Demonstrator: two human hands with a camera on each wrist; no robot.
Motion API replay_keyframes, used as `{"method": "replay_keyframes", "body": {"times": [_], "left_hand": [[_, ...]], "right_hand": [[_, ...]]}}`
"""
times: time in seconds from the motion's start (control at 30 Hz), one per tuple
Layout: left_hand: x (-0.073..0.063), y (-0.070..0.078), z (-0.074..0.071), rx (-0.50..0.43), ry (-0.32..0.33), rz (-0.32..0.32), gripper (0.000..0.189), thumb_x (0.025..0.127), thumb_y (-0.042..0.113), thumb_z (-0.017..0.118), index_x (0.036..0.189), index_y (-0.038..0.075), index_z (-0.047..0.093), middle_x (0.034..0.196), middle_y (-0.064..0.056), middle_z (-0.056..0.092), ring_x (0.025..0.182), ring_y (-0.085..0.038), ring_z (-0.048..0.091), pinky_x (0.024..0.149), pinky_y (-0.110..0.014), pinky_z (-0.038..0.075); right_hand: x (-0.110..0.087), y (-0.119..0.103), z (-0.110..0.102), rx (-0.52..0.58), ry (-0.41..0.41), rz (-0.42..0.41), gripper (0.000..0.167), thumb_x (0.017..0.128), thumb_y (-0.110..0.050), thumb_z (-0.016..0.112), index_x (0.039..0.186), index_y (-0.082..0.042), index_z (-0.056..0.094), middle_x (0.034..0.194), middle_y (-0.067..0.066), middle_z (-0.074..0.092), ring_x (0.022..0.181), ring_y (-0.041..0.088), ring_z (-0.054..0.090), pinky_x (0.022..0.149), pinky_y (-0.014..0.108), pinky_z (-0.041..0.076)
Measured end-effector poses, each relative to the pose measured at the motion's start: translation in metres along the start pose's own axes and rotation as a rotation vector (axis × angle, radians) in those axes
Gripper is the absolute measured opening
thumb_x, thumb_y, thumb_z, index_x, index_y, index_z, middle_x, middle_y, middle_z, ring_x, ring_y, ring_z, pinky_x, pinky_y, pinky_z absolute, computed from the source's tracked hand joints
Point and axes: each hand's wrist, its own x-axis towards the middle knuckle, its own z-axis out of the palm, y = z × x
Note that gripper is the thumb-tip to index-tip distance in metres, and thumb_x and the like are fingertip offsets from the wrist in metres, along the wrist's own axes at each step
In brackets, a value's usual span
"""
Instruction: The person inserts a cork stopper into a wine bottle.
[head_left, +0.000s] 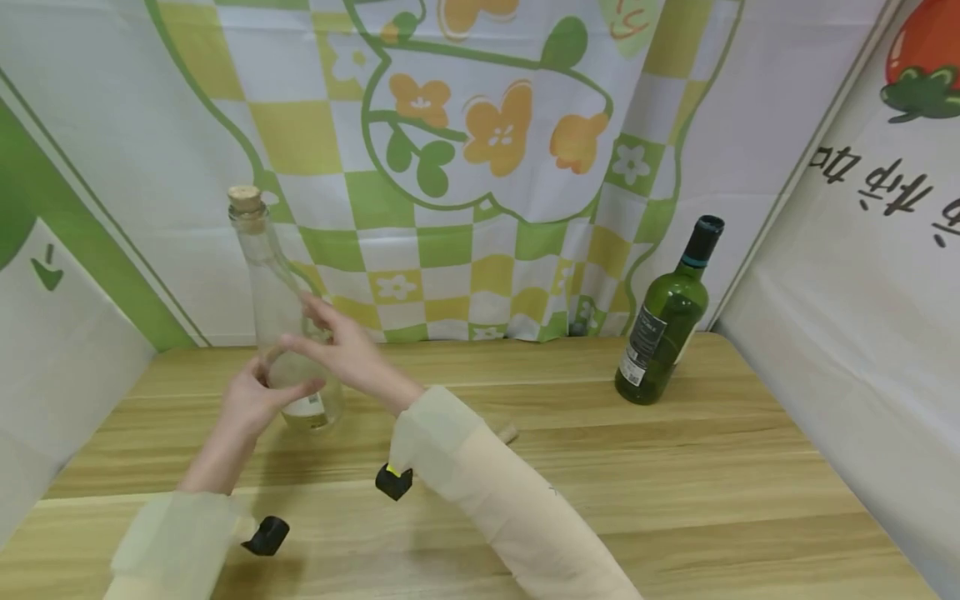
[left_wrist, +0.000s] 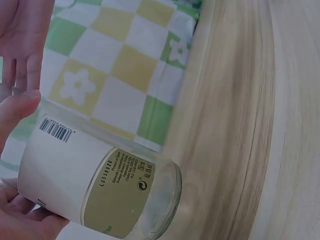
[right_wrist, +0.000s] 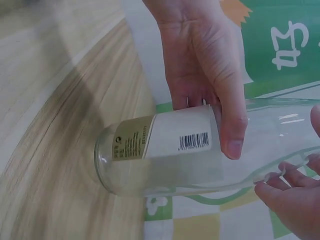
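A clear glass bottle (head_left: 277,287) with a cork (head_left: 244,198) in its mouth stands at the left of the table, a pale label (right_wrist: 182,131) on its lower body. Low on the bottle, my left hand (head_left: 255,400) grips it, thumb in front and fingers partly behind the glass. My right hand (head_left: 348,350) is higher up, on the right side; its thumb and slightly bent fingers (right_wrist: 287,180) lie about the glass in a loose hold. The right wrist view shows the base (right_wrist: 102,160) close to the wooden surface.
A green wine bottle (head_left: 667,321) with a dark neck stands at the right of the table (head_left: 675,492). A small pale cork-like piece (head_left: 508,433) lies partly hidden behind my right sleeve. A checked, flowered cloth (head_left: 465,275) hangs behind; printed side panels (head_left: 847,317) flank the table.
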Motion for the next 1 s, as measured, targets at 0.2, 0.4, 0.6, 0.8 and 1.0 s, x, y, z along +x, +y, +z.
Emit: {"method": "replay_keyframes", "body": {"times": [0.2,0.4,0.6,0.8,1.0], "left_hand": [[0.008,-0.007,0.0,-0.039,-0.009,-0.031,0.101,0.075,0.037,0.074,0.146,0.008,0.009,0.147,-0.026,0.004,0.132,-0.046,0.008,0.103,-0.06,0.017],[0.014,-0.012,-0.002,-0.042,-0.01,-0.044,0.099,0.073,0.038,0.074,0.146,0.014,0.011,0.148,-0.024,-0.001,0.133,-0.047,0.002,0.103,-0.062,0.014],[0.022,-0.014,-0.002,0.015,-0.027,-0.028,0.099,0.073,0.044,0.073,0.146,0.014,0.014,0.148,-0.025,0.001,0.133,-0.046,0.004,0.102,-0.062,0.016],[0.024,-0.018,-0.007,0.003,-0.049,-0.02,0.096,0.077,0.042,0.07,0.146,0.012,0.01,0.15,-0.018,-0.003,0.133,-0.046,-0.002,0.1,-0.066,0.013],[0.027,-0.019,-0.01,-0.005,-0.088,-0.028,0.099,0.078,0.043,0.068,0.147,0.012,0.004,0.148,-0.021,-0.007,0.132,-0.047,-0.005,0.102,-0.064,0.01]], "right_hand": [[0.005,0.004,0.006,-0.003,0.02,0.033,0.062,0.091,-0.032,0.054,0.144,-0.021,0.024,0.142,0.001,0.037,0.128,0.015,0.036,0.1,0.026,0.036],[0.009,0.007,0.01,-0.048,0.042,0.058,0.061,0.091,-0.034,0.054,0.144,-0.02,0.026,0.14,-0.001,0.039,0.127,0.015,0.037,0.1,0.027,0.036],[0.009,0.009,0.011,-0.078,0.058,0.078,0.06,0.092,-0.035,0.051,0.144,-0.018,0.025,0.143,-0.002,0.036,0.128,0.015,0.037,0.101,0.027,0.034],[0.008,0.013,0.014,-0.131,0.029,0.111,0.057,0.094,-0.036,0.048,0.144,-0.019,0.026,0.144,-0.004,0.033,0.126,0.015,0.039,0.099,0.027,0.036],[0.007,0.018,0.014,-0.136,0.024,0.105,0.056,0.094,-0.035,0.047,0.144,-0.02,0.026,0.144,-0.003,0.032,0.126,0.016,0.039,0.099,0.028,0.037]]}}
